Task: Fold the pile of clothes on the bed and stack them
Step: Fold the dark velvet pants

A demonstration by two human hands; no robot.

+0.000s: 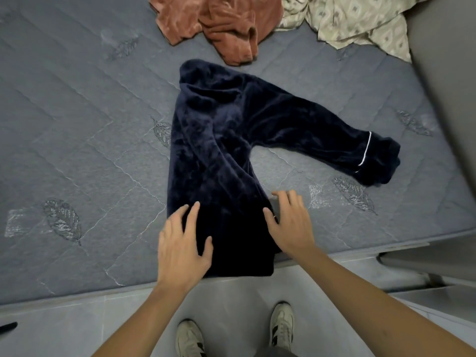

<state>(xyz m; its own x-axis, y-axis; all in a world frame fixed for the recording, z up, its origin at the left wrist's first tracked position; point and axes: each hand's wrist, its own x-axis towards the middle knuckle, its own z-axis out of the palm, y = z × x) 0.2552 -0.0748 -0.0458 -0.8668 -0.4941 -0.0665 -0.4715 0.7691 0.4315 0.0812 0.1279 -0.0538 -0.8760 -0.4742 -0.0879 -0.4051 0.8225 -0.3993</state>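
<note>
A dark navy velvet garment [219, 155] lies on the grey quilted mattress [77, 124], its body running toward me and one sleeve with white piping stretching out to the right. My left hand [183, 243] rests flat with spread fingers on the garment's near left edge. At the garment's near right edge my right hand [288, 222] lies with straight fingers, partly on the cloth and partly on the mattress. A crumpled rust-orange garment [219, 24] sits at the far edge, with a pale patterned cloth [355, 21] to its right.
The mattress's near edge runs across the lower part of the view, with pale floor tiles [231, 300] and my two shoes below it. A grey upright surface [443, 73] borders the bed on the right.
</note>
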